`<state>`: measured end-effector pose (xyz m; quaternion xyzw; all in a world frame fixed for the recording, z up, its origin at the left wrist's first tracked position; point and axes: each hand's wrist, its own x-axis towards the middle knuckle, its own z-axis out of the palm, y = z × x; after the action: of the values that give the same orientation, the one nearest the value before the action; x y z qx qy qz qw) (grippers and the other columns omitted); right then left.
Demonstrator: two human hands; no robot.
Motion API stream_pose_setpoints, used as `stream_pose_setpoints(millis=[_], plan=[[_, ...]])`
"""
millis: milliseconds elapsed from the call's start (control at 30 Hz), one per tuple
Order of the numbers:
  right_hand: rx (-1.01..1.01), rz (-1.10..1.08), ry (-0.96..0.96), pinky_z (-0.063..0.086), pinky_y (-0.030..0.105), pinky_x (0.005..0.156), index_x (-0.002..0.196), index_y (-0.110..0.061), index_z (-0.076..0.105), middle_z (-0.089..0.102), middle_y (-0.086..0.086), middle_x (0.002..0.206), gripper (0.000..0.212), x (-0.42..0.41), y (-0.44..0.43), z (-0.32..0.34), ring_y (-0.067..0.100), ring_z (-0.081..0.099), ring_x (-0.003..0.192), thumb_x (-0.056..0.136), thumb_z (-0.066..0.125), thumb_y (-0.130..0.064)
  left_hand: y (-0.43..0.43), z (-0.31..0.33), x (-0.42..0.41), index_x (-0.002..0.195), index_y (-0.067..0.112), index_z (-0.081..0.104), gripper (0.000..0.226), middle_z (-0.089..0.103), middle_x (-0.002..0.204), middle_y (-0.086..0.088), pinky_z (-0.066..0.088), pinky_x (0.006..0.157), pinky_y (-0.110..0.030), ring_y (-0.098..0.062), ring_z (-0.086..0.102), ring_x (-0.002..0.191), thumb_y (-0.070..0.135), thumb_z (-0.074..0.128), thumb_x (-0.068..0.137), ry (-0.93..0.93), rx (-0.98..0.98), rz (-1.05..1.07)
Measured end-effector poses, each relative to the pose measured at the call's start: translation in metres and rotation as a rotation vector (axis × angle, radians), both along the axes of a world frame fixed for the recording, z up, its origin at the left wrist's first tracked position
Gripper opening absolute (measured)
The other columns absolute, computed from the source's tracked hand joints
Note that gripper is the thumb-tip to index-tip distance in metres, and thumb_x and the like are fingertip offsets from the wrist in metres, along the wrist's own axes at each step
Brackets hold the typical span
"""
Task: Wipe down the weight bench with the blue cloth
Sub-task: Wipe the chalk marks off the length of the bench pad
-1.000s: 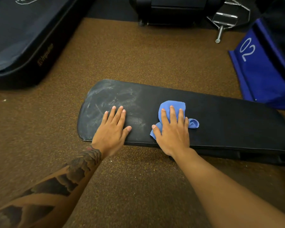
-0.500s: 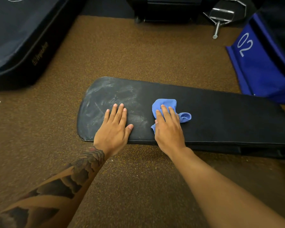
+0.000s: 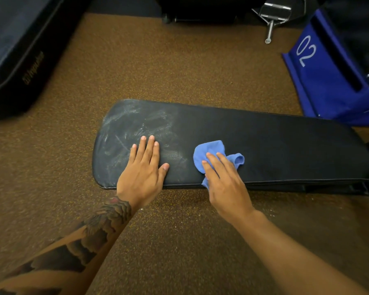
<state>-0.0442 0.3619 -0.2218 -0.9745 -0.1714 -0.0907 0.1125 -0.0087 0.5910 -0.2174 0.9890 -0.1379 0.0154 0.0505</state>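
The black padded weight bench [image 3: 285,150] lies across the middle of the view, its left end streaked with whitish smears. My left hand [image 3: 142,173] rests flat on that smeared end, fingers spread a little, holding nothing. My right hand [image 3: 224,184] presses the crumpled blue cloth [image 3: 211,152] onto the pad near its front edge, just right of the smears. Part of the cloth is hidden under my fingers and palm; a fold sticks out to the right.
Brown speckled floor surrounds the bench. A large black padded machine part [image 3: 19,43] fills the upper left. A blue panel marked 02 [image 3: 320,71] stands at the upper right, with a metal handle [image 3: 273,20] on the floor beside it and dark equipment along the top.
My right hand has slid the blue cloth leftward and toward me along the pad, closer to the smeared end. My left hand has stayed flat in the same place.
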Motion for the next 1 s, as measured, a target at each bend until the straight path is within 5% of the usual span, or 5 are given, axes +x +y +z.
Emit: stream_pose_setpoints(millis=[267,567,833,1000], plan=[[0.163,-0.18,0.042,0.036,0.059,0.104,0.123,0.003,0.056,0.05,0.023,0.136,0.048,0.053,0.048,0.006,0.047,0.041,0.129,0.077,0.067,0.005,0.0,0.0,0.0,0.146,-0.003,0.022,0.067,0.017,0.156,-0.02,0.01,0.118,-0.049,-0.033,0.007,0.146,0.044,0.015,0.098,-0.001,-0.018,0.004],[0.064,0.087,0.026,0.029,0.05,0.112,0.133,-0.001,0.052,0.047,0.015,0.143,0.044,-0.003,0.05,0.0,0.036,0.035,0.137,0.089,0.054,-0.004,0.0,0.001,0.0,0.145,-0.005,0.025,0.067,0.02,0.154,-0.023,0.012,0.118,-0.049,-0.035,0.012,0.145,0.042,0.015,0.099,0.0,0.003,0.01],[0.071,-0.149,0.043,0.037,0.056,0.104,0.127,0.002,0.054,0.049,0.021,0.138,0.04,0.05,0.011,0.004,0.045,0.04,0.129,0.087,0.058,0.0,0.0,0.0,-0.001,0.148,0.0,0.016,0.068,0.011,0.158,-0.017,0.01,0.119,-0.047,-0.03,0.002,0.147,0.046,0.009,0.099,0.015,0.004,0.014],[0.128,-0.097,0.033,0.036,0.058,0.103,0.125,0.001,0.055,0.05,0.021,0.137,0.041,0.069,0.052,0.006,0.045,0.041,0.129,0.085,0.059,-0.005,-0.001,0.0,-0.001,0.148,0.0,0.016,0.067,0.011,0.158,-0.017,0.009,0.119,-0.046,-0.029,0.004,0.147,0.045,0.01,0.099,0.006,0.021,0.019]])
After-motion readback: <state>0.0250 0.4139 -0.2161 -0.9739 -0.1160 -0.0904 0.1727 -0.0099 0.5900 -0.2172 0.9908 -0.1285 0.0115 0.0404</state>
